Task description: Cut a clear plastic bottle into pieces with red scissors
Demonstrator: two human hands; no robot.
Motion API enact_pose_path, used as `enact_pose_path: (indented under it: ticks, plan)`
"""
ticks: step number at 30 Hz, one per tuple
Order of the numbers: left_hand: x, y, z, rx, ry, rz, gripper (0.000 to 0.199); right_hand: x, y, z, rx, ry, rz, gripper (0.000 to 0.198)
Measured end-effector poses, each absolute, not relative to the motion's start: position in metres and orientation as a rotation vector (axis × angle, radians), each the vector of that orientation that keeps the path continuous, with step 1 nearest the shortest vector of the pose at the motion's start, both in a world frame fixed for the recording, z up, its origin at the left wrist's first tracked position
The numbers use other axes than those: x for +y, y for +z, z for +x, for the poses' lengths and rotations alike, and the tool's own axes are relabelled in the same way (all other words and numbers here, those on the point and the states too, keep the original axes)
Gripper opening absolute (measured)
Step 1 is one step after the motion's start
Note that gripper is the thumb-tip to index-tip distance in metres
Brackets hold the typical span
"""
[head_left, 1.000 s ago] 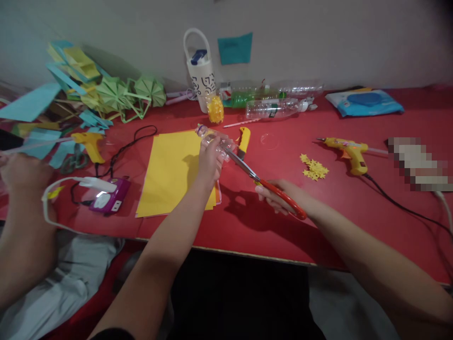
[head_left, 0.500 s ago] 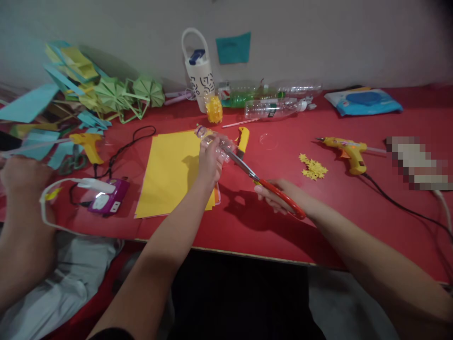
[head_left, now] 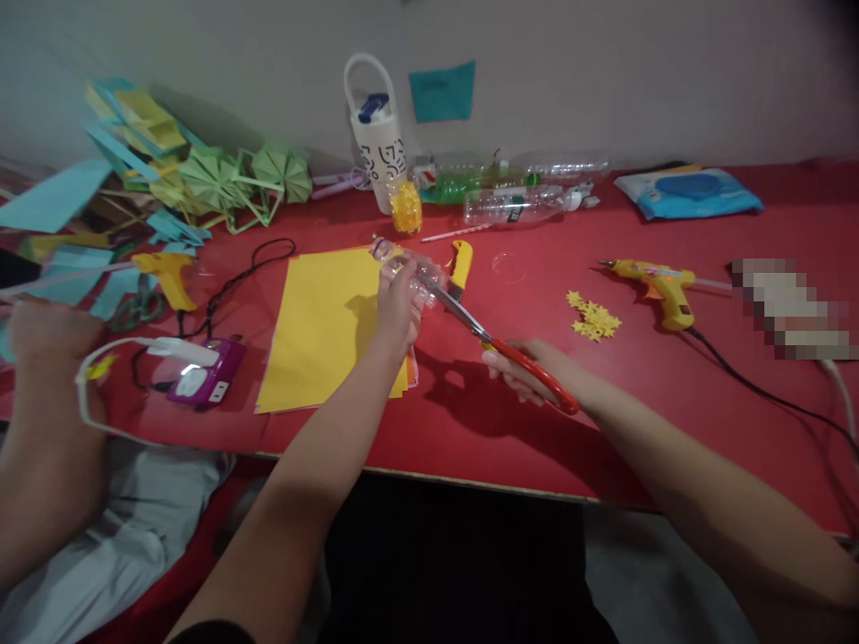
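Observation:
My left hand [head_left: 398, 309] is closed around a clear plastic bottle piece [head_left: 432, 288], whose neck with a purple ring points to the upper left. In my right hand [head_left: 530, 368] are red-handled scissors [head_left: 533, 371], their blades reaching the bottle piece's lower side beside my left fingers. Whether the blades are around the plastic or only against it I cannot tell. Under my left hand lies a stack of yellow paper sheets [head_left: 322, 331]. A yellow-handled cutter [head_left: 462, 265] rests just behind the bottle piece.
Small yellow stars [head_left: 596, 320] and a yellow glue gun [head_left: 661, 284] lie to the right. Plastic bottles [head_left: 514, 206], a white tumbler [head_left: 379, 148] and a wipes pack [head_left: 691, 194] stand or lie along the wall. At left are a purple power adapter [head_left: 208, 371] and another person's hand [head_left: 54, 326].
My hands, the scissors and the bottle piece look almost unmoved. At the far left, the other person's hand has shifted slightly.

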State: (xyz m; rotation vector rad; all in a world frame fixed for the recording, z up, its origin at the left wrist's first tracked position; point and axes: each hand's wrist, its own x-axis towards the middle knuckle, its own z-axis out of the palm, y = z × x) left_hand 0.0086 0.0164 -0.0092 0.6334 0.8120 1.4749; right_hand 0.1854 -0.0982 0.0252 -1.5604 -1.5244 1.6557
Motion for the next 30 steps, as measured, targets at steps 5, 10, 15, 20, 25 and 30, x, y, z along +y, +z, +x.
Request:
enact_pose_path:
  ticks: [5,10,15,20,25,30]
  plan:
    - [0.015,-0.007,0.011,0.819,1.491,0.640,0.023,-0.098,0.022,0.187,-1.540,1.652,-1.564,0.059]
    - [0.013,-0.004,0.011,0.823,1.482,0.646,0.015,-0.098,0.025,0.186,-1.557,1.627,-1.581,0.059]
    - [0.015,-0.007,0.010,0.818,1.476,0.675,0.015,-0.099,0.026,0.184,-1.554,1.610,-1.586,0.063]
    - [0.015,-0.007,0.010,0.801,1.486,0.666,0.014,-0.099,0.021,0.186,-1.547,1.594,-1.626,0.060]
    - [0.013,-0.004,0.011,0.825,1.501,0.646,0.012,-0.099,0.016,0.187,-1.577,1.540,-1.665,0.055]
    - [0.015,-0.004,0.008,0.874,1.505,0.637,0.014,-0.100,0.019,0.185,-1.582,1.532,-1.699,0.056]
